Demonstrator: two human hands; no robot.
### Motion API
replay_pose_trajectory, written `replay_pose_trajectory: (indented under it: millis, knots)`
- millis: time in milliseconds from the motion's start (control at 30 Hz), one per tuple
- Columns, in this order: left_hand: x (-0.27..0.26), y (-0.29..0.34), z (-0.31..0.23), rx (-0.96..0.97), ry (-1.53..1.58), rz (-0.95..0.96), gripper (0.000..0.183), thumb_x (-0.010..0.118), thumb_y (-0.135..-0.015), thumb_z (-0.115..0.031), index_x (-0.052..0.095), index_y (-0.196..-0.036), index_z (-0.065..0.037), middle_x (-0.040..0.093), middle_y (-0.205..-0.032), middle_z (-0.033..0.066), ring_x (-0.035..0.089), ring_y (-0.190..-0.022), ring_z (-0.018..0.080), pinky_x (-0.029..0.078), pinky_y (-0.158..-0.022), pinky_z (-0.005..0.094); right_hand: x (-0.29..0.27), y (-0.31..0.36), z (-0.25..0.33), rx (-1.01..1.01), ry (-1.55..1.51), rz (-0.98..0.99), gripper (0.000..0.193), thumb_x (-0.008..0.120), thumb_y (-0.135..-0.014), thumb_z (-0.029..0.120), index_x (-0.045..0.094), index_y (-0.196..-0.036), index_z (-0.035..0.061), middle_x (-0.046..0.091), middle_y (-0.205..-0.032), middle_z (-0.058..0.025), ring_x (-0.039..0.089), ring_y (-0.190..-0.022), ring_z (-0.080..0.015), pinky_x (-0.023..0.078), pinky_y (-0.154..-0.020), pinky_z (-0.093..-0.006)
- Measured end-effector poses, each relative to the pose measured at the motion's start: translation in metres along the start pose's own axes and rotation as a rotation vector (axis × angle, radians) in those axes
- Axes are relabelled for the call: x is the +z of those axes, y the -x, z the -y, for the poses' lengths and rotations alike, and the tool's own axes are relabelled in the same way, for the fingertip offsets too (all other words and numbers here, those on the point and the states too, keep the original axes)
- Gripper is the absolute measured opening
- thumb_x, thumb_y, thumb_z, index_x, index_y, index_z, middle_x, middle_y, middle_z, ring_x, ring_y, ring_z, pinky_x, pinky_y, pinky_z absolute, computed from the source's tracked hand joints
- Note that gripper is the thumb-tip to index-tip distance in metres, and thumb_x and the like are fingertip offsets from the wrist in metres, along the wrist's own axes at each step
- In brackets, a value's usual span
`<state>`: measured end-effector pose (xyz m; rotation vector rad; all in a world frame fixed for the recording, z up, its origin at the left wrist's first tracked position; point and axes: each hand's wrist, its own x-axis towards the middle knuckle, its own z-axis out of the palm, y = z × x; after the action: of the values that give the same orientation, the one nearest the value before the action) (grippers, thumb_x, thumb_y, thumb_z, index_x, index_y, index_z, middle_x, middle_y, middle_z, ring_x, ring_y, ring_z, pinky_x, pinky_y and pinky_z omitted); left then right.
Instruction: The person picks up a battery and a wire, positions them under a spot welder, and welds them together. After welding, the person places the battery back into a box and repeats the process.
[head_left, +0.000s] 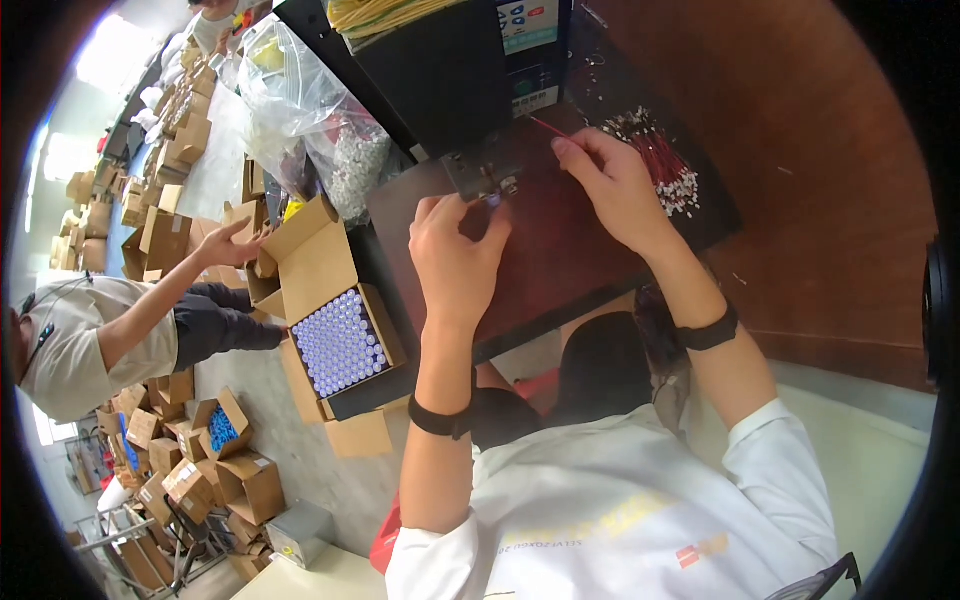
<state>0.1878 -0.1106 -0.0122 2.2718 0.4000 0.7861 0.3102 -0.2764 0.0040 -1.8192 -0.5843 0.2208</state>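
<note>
My left hand (455, 262) is closed at the fingertips, right at the small metal parts (497, 185) at the base of a black machine (435, 85). A small bluish glint shows at the fingertips; I cannot make out what they hold. My right hand (612, 185) is raised to the right of the machine, thumb and forefinger pinching a thin red wire (546, 126). The wire's tip points left towards the machine. Beyond my right wrist lies a pile of red wires with white connector ends (672, 172) on the dark table (545, 255).
At the table's left, an open cardboard box (372, 300) holds many purple-white cylinders (338, 343). Clear plastic bags (345, 150) of white parts stand behind it. A co-worker (90, 340) stands at the left, arm stretched towards the boxes. Cardboard boxes (248, 487) cover the floor.
</note>
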Motion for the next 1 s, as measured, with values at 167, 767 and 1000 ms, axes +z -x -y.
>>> replay_pose_trajectory:
  millis: [167,767,1000]
  knots:
    - [0.001,0.001,0.000,0.003,0.040,-0.007,0.027,0.081,-0.076,-0.016,0.074,-0.096,0.001,0.066,-0.088,0.0141,0.065,-0.075,0.0268,0.051,-0.072,0.0343,0.003,0.000,-0.008,-0.089,0.017,-0.042,0.028,0.061,-0.103,0.025,0.065,-0.096,-0.0013,0.059,-0.084,-0.0016,0.052,-0.081,-0.0089,0.043,-0.075,-0.0256]
    - [0.000,0.000,-0.003,-0.052,0.071,0.029,0.021,0.079,-0.077,-0.014,0.075,-0.096,-0.008,0.071,-0.089,0.0092,0.063,-0.090,0.0298,0.048,-0.083,0.0412,0.004,0.000,-0.016,-0.242,0.080,-0.089,0.030,0.061,-0.104,0.026,0.064,-0.098,-0.0031,0.055,-0.088,-0.0044,0.052,-0.083,-0.0125,0.042,-0.077,-0.0267]
    - [0.002,0.001,0.004,-0.005,0.031,0.011,0.026,0.081,-0.078,-0.015,0.074,-0.100,-0.001,0.068,-0.087,0.0128,0.066,-0.076,0.0231,0.051,-0.073,0.0327,0.005,0.004,-0.015,-0.151,-0.024,-0.084,0.027,0.060,-0.106,0.025,0.065,-0.101,-0.0017,0.056,-0.087,-0.0002,0.052,-0.083,-0.0099,0.043,-0.078,-0.0259]
